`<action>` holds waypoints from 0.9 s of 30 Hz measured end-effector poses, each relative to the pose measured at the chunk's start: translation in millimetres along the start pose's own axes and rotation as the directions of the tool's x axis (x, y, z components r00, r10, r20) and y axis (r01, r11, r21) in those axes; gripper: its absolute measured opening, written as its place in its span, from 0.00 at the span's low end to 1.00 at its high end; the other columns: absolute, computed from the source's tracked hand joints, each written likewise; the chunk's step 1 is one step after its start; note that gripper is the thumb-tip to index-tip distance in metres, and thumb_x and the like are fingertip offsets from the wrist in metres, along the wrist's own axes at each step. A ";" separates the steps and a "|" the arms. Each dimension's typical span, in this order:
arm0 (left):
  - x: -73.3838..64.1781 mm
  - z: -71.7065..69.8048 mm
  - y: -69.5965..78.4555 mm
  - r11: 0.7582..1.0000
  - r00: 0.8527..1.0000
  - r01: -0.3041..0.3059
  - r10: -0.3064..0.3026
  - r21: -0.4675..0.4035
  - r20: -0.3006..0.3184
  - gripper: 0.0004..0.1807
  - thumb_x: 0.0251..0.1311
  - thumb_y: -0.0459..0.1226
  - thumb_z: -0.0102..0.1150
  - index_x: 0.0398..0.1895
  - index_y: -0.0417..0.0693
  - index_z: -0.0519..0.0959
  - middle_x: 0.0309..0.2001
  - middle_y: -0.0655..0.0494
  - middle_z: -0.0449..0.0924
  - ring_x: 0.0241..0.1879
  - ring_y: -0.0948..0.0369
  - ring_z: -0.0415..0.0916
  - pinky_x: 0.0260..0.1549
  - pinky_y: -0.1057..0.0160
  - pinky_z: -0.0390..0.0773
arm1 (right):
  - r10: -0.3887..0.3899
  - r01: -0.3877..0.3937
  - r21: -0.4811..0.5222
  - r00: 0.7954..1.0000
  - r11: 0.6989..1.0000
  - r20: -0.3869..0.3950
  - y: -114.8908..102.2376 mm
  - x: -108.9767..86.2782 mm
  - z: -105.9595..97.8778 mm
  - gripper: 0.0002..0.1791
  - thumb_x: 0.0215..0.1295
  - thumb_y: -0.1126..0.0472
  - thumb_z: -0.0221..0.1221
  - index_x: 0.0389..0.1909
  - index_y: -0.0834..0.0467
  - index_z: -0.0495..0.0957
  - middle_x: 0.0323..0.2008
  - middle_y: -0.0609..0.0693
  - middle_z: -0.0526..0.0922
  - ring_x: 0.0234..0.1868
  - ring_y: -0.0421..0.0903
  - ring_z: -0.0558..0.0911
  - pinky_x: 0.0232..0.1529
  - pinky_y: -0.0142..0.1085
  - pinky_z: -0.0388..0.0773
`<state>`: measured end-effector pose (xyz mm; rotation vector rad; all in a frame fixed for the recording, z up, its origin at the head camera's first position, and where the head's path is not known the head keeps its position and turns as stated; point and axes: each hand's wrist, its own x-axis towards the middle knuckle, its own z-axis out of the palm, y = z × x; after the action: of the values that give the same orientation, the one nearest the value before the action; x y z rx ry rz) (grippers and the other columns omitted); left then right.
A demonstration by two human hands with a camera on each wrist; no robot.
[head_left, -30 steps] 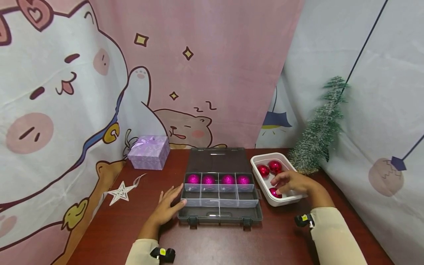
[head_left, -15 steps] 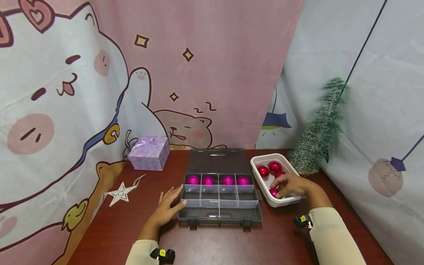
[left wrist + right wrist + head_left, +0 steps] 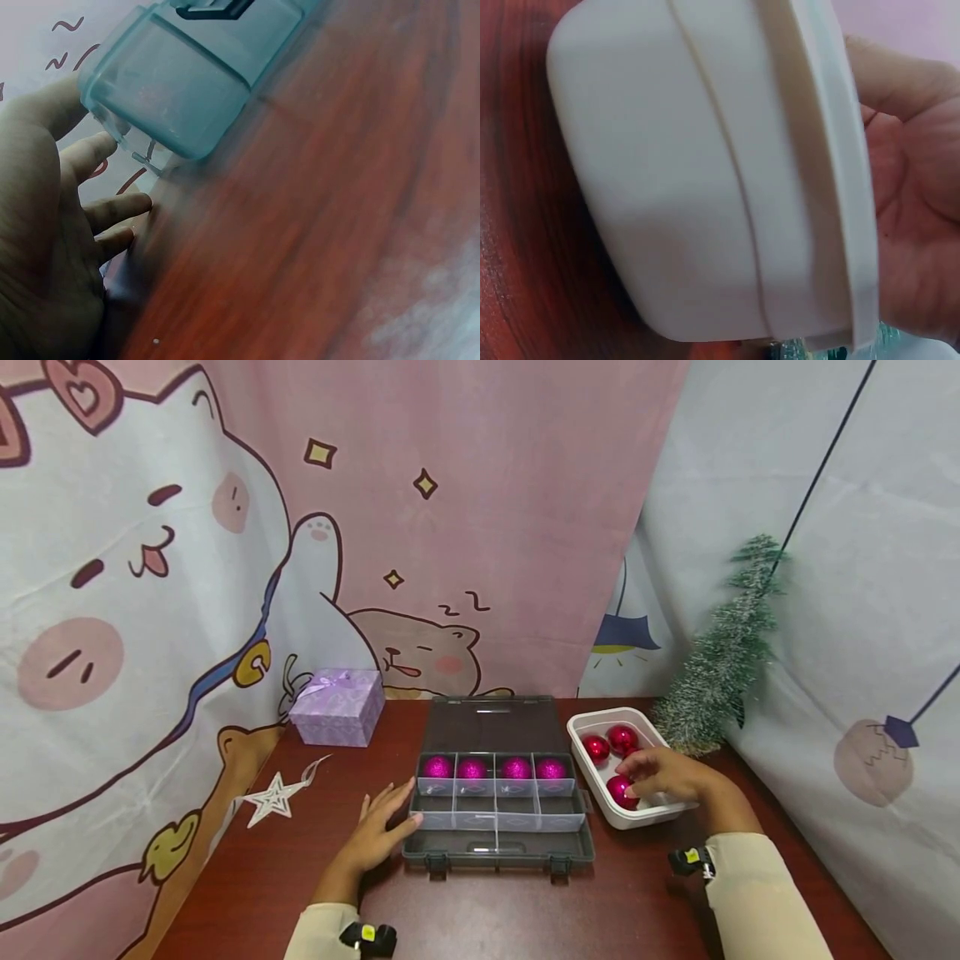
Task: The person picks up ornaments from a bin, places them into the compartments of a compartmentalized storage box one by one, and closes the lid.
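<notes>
My left hand (image 3: pixel 381 831) rests beside the dark clear compartment case (image 3: pixel 497 852), fingers spread, with its thumb and forefinger at the case's left edge. In the left wrist view those fingers touch the corner of the case (image 3: pixel 172 82). Several glittery magenta balls (image 3: pixel 516 767) fill the case's back row, one per cell. Over the white tub (image 3: pixel 626 820), my right hand (image 3: pixel 663 774) pinches a shiny red Christmas ball (image 3: pixel 618 790) between curled fingers and thumb. Other red balls (image 3: pixel 622 739) lie at the tub's back. The right wrist view shows mostly the tub's wall (image 3: pixel 682 187), which hides my fingertips.
A lilac gift box (image 3: pixel 337 708) stands at the back left, with a white star ornament (image 3: pixel 273 797) in front of it. A small frosted tree (image 3: pixel 720 660) leans behind the tub at the right. Printed cloth (image 3: pixel 510 510) hangs around the table (image 3: pixel 525 914).
My right hand dipped into the tub to the front red ball, then drew back slightly up and right. More of that ball shows now, a little higher. The left hand stayed put.
</notes>
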<state>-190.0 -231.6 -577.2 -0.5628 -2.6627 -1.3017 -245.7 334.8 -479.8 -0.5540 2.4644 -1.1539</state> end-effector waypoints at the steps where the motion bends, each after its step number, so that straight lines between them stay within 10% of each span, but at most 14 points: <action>1: 0.5 -0.4 0.3 1.000 1.000 0.014 -0.014 0.000 0.012 0.39 0.74 0.51 0.65 0.84 0.51 0.68 0.81 0.42 0.71 0.83 0.28 0.55 0.74 0.15 0.32 | 0.004 -0.004 -0.011 1.000 1.000 -0.018 -0.7 -1.4 -0.7 0.21 0.67 0.63 0.73 0.58 0.66 0.84 0.51 0.61 0.89 0.45 0.41 0.81 0.46 0.31 0.79; 9: 3.9 -2.4 1.6 0.996 0.993 0.081 -0.084 0.043 0.078 0.40 0.75 0.52 0.62 0.86 0.53 0.65 0.83 0.46 0.68 0.86 0.32 0.53 0.76 0.17 0.31 | -0.090 0.076 -0.075 0.975 0.994 -0.203 -0.4 -13.0 -4.2 0.22 0.71 0.60 0.72 0.62 0.64 0.85 0.53 0.61 0.91 0.48 0.34 0.85 0.48 0.28 0.82; 15: 3.7 -3.0 2.8 0.996 0.994 0.079 -0.081 0.035 0.072 0.40 0.75 0.51 0.62 0.86 0.52 0.66 0.83 0.47 0.69 0.86 0.33 0.53 0.77 0.17 0.31 | -0.083 0.111 0.088 0.958 0.990 -0.275 1.8 -18.1 0.2 0.27 0.73 0.61 0.70 0.69 0.66 0.79 0.59 0.60 0.88 0.53 0.35 0.87 0.50 0.28 0.85; 21: 2.8 -2.6 2.7 0.996 0.995 0.074 -0.077 0.039 0.070 0.40 0.75 0.51 0.62 0.86 0.52 0.65 0.83 0.46 0.69 0.85 0.32 0.53 0.76 0.17 0.31 | -0.169 0.265 0.335 0.942 0.904 -0.288 5.2 -15.3 10.1 0.28 0.77 0.71 0.62 0.75 0.71 0.71 0.61 0.40 0.85 0.48 0.47 0.94 0.50 0.45 0.92; 27: 3.3 -2.6 3.6 0.996 0.994 0.076 -0.078 0.039 0.072 0.40 0.75 0.51 0.62 0.86 0.52 0.65 0.83 0.45 0.69 0.85 0.32 0.53 0.77 0.17 0.30 | -0.338 0.425 0.377 0.900 0.823 -0.276 -3.0 -8.9 17.5 0.28 0.80 0.77 0.55 0.77 0.75 0.65 0.69 0.40 0.81 0.53 0.50 0.94 0.52 0.50 0.91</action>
<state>-191.7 -230.8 -572.0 -0.5176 -2.7874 -1.2739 -229.1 326.2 -486.5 -0.8589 2.1887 -1.9387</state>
